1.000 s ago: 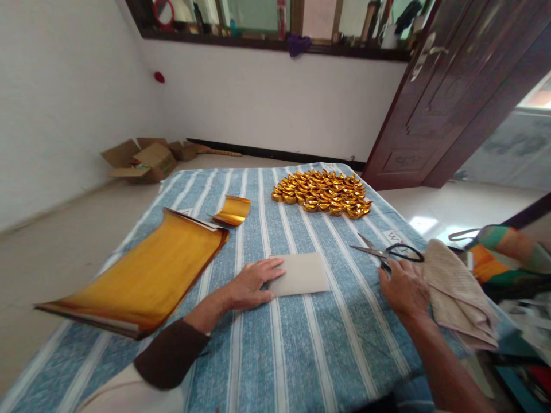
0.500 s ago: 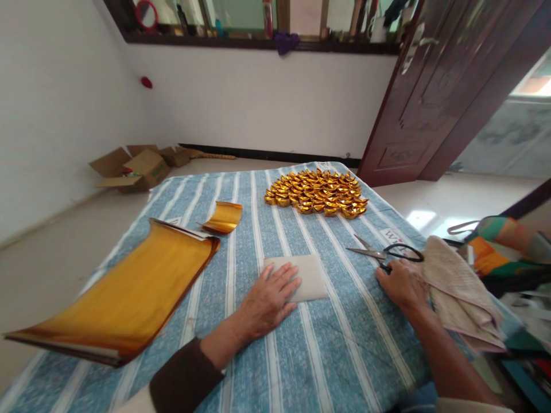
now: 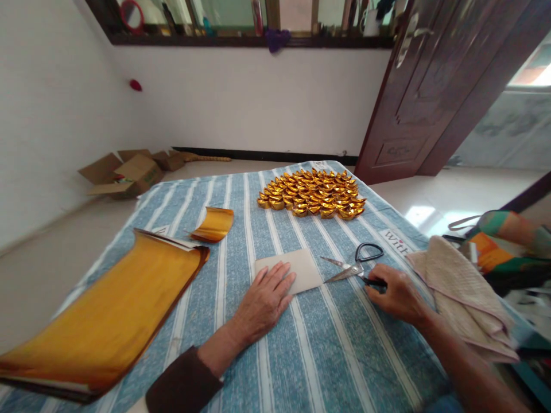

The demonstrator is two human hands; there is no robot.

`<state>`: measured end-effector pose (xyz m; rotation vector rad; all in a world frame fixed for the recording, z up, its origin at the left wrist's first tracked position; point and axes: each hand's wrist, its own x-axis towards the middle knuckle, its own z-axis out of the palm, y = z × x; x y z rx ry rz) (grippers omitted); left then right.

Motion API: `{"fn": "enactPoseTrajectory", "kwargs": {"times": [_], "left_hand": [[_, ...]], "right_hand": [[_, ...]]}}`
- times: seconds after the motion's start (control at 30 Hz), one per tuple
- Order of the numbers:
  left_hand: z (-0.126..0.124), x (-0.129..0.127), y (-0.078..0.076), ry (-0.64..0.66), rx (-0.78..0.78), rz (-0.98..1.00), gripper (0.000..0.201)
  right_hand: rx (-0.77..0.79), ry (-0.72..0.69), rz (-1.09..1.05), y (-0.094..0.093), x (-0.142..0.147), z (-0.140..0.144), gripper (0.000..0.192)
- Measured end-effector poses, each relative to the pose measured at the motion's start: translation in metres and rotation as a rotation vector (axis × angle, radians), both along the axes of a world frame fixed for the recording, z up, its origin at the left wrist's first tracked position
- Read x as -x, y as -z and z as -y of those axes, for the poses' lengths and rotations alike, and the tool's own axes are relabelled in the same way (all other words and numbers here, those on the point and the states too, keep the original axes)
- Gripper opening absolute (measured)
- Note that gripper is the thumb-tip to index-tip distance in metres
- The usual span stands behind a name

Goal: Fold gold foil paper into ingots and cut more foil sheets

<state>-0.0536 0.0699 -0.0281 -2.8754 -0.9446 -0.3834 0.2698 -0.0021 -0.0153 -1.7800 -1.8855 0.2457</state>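
The left hand (image 3: pixel 264 301) lay flat, fingers (image 3: pixel 282 275) spread, on the near-left part of a pale folded sheet (image 3: pixel 301 269) in the middle of the blue striped surface (image 3: pixel 301 355). Just right of it, the right hand (image 3: pixel 396 292) gripped one black handle of the scissors (image 3: pixel 355 267), whose blades stood apart with the tips near the sheet's edge. Behind lay a heap of gold paper ingots (image 3: pixel 312 201); to the left, a curled gold foil piece (image 3: pixel 214 223) and a large stack of gold foil sheets (image 3: pixel 103 312), cut off at the frame edge. A beige towel (image 3: pixel 462 292) lay at the right; beyond it, colourful cloth (image 3: pixel 508 241) was hard to make out.
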Motion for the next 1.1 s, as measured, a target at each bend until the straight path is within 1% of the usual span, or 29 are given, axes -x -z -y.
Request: {"fn": "enactPoseTrajectory", "kwargs": {"times": [0.1,0.33,0.63,0.9,1.1], "left_hand": [[0.0,0.001,-0.001,0.006,0.003,0.008,0.037],[0.0,0.001,-0.002,0.024,0.007,0.01,0.038],[0.0,0.001,-0.002,0.012,0.041,0.022,0.038],[0.0,-0.003,-0.004,0.01,0.068,0.023,0.038],[-0.003,-0.014,-0.007,0.033,0.051,-0.012,0.035]], "right_hand": [[0.015,-0.057,0.036,0.0,-0.001,0.001,0.007],[0.063,-0.097,0.096,0.003,-0.005,0.009,0.007],[0.047,-0.168,0.133,0.002,0.0,0.007,0.006],[-0.005,-0.276,0.124,0.0,0.006,-0.004,0.003],[-0.062,-0.338,0.151,0.003,0.005,-0.02,0.003]]}}
